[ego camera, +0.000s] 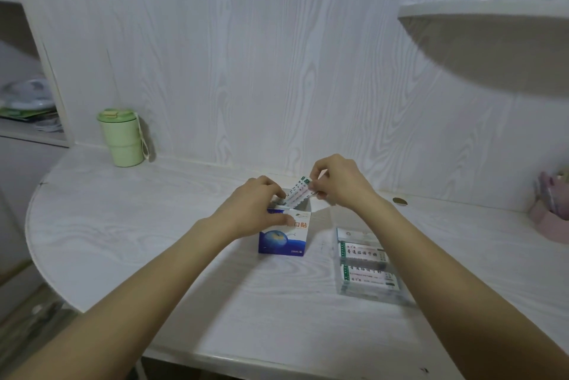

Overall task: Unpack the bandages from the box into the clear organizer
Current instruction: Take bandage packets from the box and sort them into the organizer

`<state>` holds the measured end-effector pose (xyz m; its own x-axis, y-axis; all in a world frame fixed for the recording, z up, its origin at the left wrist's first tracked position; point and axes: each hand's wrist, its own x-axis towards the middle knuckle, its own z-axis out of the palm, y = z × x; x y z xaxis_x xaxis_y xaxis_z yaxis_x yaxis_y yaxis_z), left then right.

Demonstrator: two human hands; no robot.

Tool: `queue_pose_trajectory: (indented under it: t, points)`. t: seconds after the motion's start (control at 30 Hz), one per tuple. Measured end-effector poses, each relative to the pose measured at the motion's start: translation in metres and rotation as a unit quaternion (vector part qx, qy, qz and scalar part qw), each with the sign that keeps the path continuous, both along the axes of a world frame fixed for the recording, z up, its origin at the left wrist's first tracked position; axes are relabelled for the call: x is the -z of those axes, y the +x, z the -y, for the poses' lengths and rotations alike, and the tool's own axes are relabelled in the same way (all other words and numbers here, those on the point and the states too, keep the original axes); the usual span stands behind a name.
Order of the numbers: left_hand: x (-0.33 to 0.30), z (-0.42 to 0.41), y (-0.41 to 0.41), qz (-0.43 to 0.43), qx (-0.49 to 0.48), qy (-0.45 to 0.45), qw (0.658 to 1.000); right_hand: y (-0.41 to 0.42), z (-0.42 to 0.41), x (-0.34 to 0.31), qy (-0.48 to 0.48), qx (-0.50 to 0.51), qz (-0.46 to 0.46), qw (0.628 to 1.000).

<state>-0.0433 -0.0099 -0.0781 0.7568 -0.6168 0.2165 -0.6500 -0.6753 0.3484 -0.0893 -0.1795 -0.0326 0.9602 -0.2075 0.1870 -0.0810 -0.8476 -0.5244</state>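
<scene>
**Bandage packet half out of the box, pinched by the right hand**

A packet of bandages stands tilted in the open top of the box, its lower end inside the box and its upper end pinched between the thumb and fingers of the right hand. The left hand grips the box at its top: its fingers curl over the far rim just left of the packet, and its thumb presses the printed front face. The box stands upright on the bench, directly under both sets of fingers.

To the right of the fingers and nearer the person lies the clear organizer, apart from the box, with two bandage packets lying flat inside it, one behind the other. The right forearm passes over the organizer's right edge and hides part of it.

Well to the left of the fingers, against the back wall, stands a green lidded cup with a loop strap. Far to the right, at the bench's edge, sits a pink holder; its contents are too blurred to tell. A small dark round spot lies on the bench just beyond the right wrist.
</scene>
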Motion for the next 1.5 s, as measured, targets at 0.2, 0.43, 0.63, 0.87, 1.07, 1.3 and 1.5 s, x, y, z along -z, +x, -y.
queue_pose_trajectory:
  t: [0.2, 0.43, 0.63, 0.87, 1.07, 1.3, 1.5]
  points:
    - [-0.016, 0.015, -0.012, -0.022, 0.009, -0.133, 0.991, -0.020, 0.016, -0.007, 0.100, -0.010, 0.147, 0.984]
    - [-0.037, 0.054, -0.031, -0.163, 0.092, -0.239, 0.953, -0.054, 0.047, -0.002, 0.361, -0.047, 0.177, 0.914]
    - [-0.033, 0.096, -0.068, -0.295, 0.132, -0.336, 0.885, -0.094, 0.084, 0.010, 0.367, 0.008, 0.178, 0.913]
    - [-0.019, 0.138, -0.099, -0.371, 0.081, -0.377, 0.845, -0.135, 0.121, 0.027, 0.362, 0.041, 0.192, 0.911]
    - [-0.011, 0.151, -0.100, -0.356, 0.027, -0.395, 0.846, -0.140, 0.139, 0.040, 0.356, 0.076, 0.200, 0.910]
    - [-0.009, 0.146, -0.093, -0.363, -0.018, -0.421, 0.831, -0.129, 0.155, 0.061, 0.266, 0.137, 0.109, 0.948]
    - [-0.005, 0.144, -0.092, -0.362, -0.021, -0.411, 0.836, -0.128, 0.150, 0.067, 0.092, 0.114, 0.012, 0.989]
